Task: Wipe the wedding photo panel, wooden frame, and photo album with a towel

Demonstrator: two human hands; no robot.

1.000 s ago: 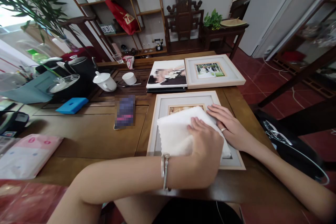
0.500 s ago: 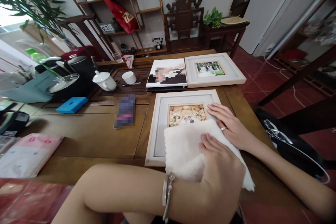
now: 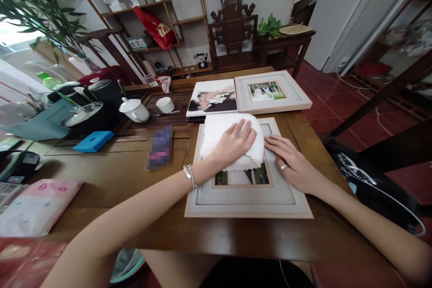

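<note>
A picture frame (image 3: 249,209) with a pale wood rim and a white mat lies flat on the table in front of me. My left hand (image 3: 234,141), with a bracelet at its wrist, presses a white cloth (image 3: 214,128) onto the upper part of this frame. The cloth hides the upper part of the photo (image 3: 243,178); only its lower strip shows. My right hand (image 3: 295,162), wearing a ring, rests with fingers stretched out on the frame's right side, just beside the cloth. Its fingers are empty.
Behind the frame lie a second framed photo (image 3: 293,94) and a white-edged photo panel (image 3: 216,110). Farther left are a white teapot (image 3: 134,110), a white cup (image 3: 165,105), a dark blue packet (image 3: 159,147), a blue box (image 3: 93,141) and a pink-white package (image 3: 37,204).
My left hand has slid the cloth away from me and leftward, from the frame's lower right to its upper part. The photo's lower strip is uncovered. My right hand stays nearly in place.
</note>
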